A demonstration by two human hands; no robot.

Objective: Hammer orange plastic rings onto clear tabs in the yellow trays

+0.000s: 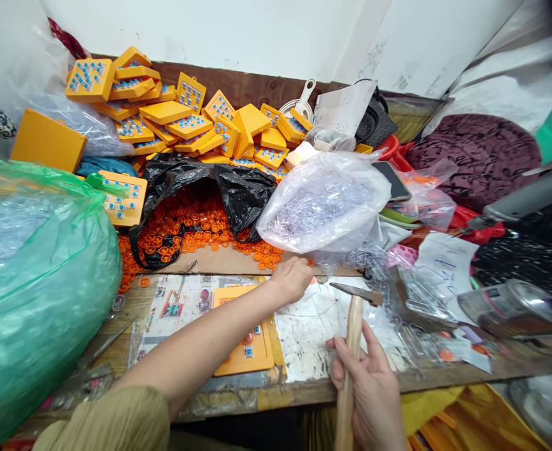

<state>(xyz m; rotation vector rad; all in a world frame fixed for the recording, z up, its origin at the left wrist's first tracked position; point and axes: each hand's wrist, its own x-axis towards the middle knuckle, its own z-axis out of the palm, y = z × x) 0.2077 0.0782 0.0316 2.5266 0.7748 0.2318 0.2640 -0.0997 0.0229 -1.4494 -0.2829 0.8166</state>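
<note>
Hammer (354, 319) fills the right grip (372, 383) near the bench edge (304, 394), open white sheet (304, 351) beside it, left grip (291, 280) unclear.

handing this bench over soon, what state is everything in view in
Right hand, closed around the hammer
Hammer, held with its head up
Left hand, fingers drawn together, grip unclear
Black bag, open, orange rings spilling out
White bag, open, heaped with clear pieces
Green bag, bulging with clear pieces
Yellow panel, lying flat, partly hidden
Piled yellow panels, stacked untidily at the back
</note>
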